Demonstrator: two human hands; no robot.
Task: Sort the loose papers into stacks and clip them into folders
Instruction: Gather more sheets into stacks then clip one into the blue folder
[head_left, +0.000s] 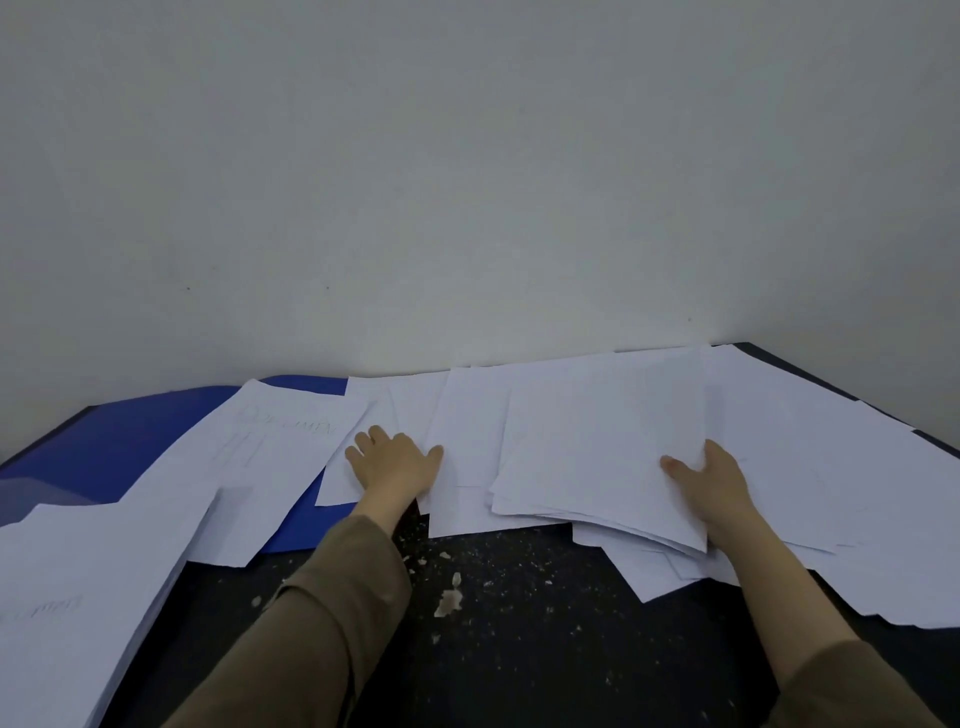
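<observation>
Plain pale grey-white wall (467, 171) filling the upper half of the view, a few small dark specks marking it. Dark desk (519, 649) butting against the wall, its surface showing pale flecks and chipped patches. Light lying soft and even, casting no hard shadows.

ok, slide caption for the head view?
Left hand flat on a loose sheet, right hand gripping a paper stack beside a blue folder.

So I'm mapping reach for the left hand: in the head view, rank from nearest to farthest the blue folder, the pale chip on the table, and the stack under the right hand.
1. blue folder, beneath
2. pale chip, nearer the body
3. stack, right
</observation>
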